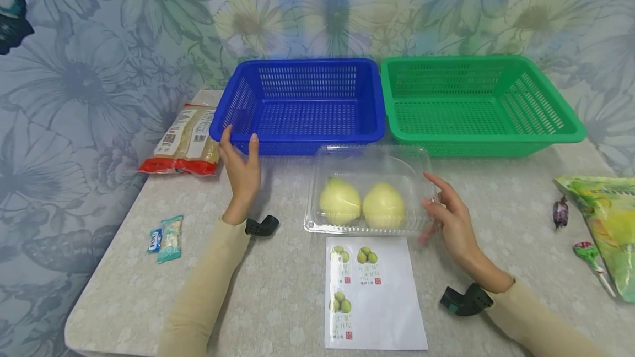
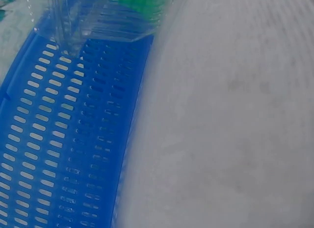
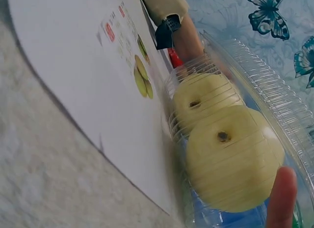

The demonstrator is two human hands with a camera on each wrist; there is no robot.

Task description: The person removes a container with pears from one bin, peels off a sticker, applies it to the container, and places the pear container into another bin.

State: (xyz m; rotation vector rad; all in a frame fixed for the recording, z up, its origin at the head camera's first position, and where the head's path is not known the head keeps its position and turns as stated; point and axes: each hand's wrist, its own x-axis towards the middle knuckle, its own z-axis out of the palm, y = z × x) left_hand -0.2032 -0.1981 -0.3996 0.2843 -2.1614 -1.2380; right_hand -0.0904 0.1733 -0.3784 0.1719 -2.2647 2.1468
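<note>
My left hand is at the front left corner of the blue plastic basket, its fingertips at the rim and its thumb raised apart. A clear plastic clamshell box holds two pale yellow-green pears, with their dark ends showing in the right wrist view. At the box's right edge is my right hand, thumb and index finger extended against it. One fingertip overlaps the clear plastic in the right wrist view. In front of the box lies a white sheet of pear stickers.
A green basket stands right of the blue one. Left are a red-edged food bag and two small wrapped snacks. A purple wrapped candy, a lollipop and a green-yellow bag lie at the right.
</note>
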